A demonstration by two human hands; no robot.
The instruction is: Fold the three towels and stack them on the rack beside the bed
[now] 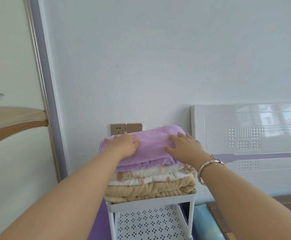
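Note:
Three folded towels lie stacked on the top shelf of the white rack (151, 201). A tan towel (150, 189) is at the bottom, a white and beige towel (151, 174) in the middle, and a purple towel (151, 146) on top. My left hand (124, 144) rests flat on the left part of the purple towel with its fingers spread. On the right part of the same towel, my right hand (184, 146) lies flat, with a bracelet on its wrist.
The rack stands against a pale wall with a socket and switch plate (126, 128) just behind the stack. A white headboard (248, 135) and the bed (245, 213) are at the right. A wardrobe door (11, 118) fills the left. The rack's lower perforated shelf (150, 224) holds nothing visible.

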